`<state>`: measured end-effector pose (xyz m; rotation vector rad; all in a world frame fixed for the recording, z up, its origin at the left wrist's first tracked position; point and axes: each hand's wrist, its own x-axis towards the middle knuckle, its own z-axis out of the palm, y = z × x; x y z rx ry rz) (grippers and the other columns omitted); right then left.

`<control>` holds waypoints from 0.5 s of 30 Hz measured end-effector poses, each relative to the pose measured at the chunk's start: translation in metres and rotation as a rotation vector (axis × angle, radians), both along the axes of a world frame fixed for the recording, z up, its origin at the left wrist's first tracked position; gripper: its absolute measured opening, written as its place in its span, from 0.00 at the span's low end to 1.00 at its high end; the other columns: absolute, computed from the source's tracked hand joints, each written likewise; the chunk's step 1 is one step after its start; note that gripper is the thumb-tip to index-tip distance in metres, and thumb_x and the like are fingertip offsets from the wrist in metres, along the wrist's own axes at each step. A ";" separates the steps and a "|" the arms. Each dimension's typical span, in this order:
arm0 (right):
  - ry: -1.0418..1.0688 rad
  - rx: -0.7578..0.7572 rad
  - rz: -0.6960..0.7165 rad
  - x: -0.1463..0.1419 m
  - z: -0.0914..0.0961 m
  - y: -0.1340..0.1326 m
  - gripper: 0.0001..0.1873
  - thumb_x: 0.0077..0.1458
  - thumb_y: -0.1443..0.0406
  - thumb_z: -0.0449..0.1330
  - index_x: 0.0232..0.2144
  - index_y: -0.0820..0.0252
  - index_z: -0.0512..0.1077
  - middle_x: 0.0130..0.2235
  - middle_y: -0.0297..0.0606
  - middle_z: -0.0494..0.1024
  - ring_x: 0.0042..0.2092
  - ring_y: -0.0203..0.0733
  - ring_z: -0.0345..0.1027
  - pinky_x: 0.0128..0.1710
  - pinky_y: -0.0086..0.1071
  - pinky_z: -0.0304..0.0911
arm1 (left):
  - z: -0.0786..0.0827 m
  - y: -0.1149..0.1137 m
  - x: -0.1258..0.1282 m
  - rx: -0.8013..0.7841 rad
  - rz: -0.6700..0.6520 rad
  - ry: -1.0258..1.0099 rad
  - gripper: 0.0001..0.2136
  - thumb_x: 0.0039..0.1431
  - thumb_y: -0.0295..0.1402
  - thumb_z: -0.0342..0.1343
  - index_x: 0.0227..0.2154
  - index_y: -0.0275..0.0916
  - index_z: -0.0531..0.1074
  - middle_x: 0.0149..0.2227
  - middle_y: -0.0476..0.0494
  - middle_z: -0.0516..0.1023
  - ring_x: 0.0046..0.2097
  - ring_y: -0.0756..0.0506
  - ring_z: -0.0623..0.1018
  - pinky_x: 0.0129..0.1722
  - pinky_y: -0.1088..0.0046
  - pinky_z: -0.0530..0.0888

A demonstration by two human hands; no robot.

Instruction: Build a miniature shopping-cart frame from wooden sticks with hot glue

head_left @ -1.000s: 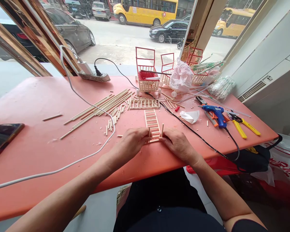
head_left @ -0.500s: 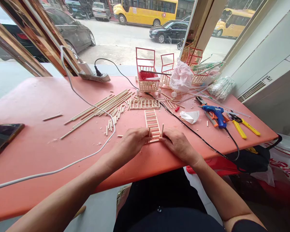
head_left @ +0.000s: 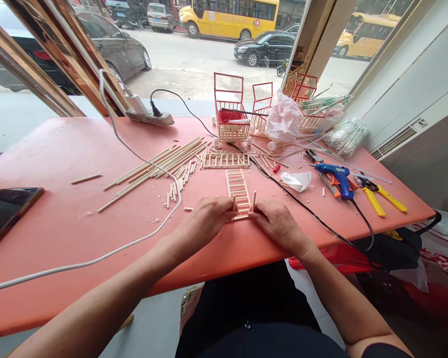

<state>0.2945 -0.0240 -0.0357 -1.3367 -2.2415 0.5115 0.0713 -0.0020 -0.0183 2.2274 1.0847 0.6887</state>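
My left hand (head_left: 206, 220) and my right hand (head_left: 276, 223) rest on the pink table (head_left: 59, 219) near its front edge, fingers pinched. Each holds a short wooden stick upright at the near end of a small stick ladder (head_left: 239, 191) lying flat between them. The left hand pinches the left upright stick (head_left: 234, 203); the right hand pinches the right upright stick (head_left: 254, 201). A second ladder-like stick panel (head_left: 226, 160) lies just beyond.
Long sticks (head_left: 160, 164) and cut pieces lie left of centre. A white cable (head_left: 142, 164) and a black cable (head_left: 306, 209) cross the table. A blue glue gun (head_left: 338, 176), yellow pliers (head_left: 381, 196), stick baskets (head_left: 231, 122), a power strip (head_left: 149, 117) and a phone (head_left: 3, 211) lie around.
My hands keep the same hold on the upright sticks. Only the view has shifted slightly.
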 end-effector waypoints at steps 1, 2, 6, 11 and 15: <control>-0.001 0.002 -0.001 0.000 0.000 0.000 0.10 0.68 0.65 0.58 0.32 0.57 0.66 0.37 0.40 0.77 0.39 0.45 0.68 0.43 0.36 0.61 | 0.000 0.000 0.000 0.005 -0.003 -0.003 0.10 0.64 0.29 0.52 0.26 0.38 0.68 0.26 0.48 0.76 0.29 0.48 0.74 0.32 0.74 0.65; -0.001 0.004 -0.003 0.000 -0.001 0.000 0.10 0.68 0.65 0.58 0.32 0.57 0.66 0.36 0.40 0.76 0.39 0.45 0.68 0.43 0.36 0.62 | 0.000 0.000 0.000 0.007 -0.004 -0.004 0.10 0.64 0.29 0.52 0.26 0.38 0.68 0.26 0.48 0.76 0.29 0.48 0.74 0.32 0.74 0.65; 0.002 -0.002 -0.003 0.000 -0.001 0.000 0.09 0.68 0.65 0.58 0.32 0.57 0.67 0.37 0.40 0.76 0.40 0.45 0.69 0.43 0.36 0.62 | 0.003 -0.002 0.001 -0.001 0.014 0.015 0.09 0.64 0.29 0.52 0.27 0.38 0.69 0.27 0.48 0.77 0.30 0.47 0.75 0.33 0.74 0.66; 0.003 -0.009 -0.001 0.000 0.000 0.000 0.09 0.68 0.65 0.58 0.33 0.58 0.67 0.37 0.41 0.77 0.40 0.46 0.69 0.44 0.36 0.62 | 0.004 -0.003 0.000 0.007 0.019 0.027 0.09 0.64 0.29 0.53 0.27 0.38 0.70 0.27 0.48 0.77 0.30 0.48 0.75 0.33 0.74 0.66; 0.003 0.004 -0.002 0.000 0.001 0.000 0.10 0.68 0.65 0.58 0.32 0.57 0.67 0.37 0.40 0.77 0.39 0.45 0.69 0.43 0.35 0.62 | 0.004 -0.002 0.001 0.031 0.010 0.028 0.09 0.64 0.28 0.53 0.26 0.38 0.70 0.26 0.48 0.76 0.29 0.48 0.74 0.32 0.75 0.65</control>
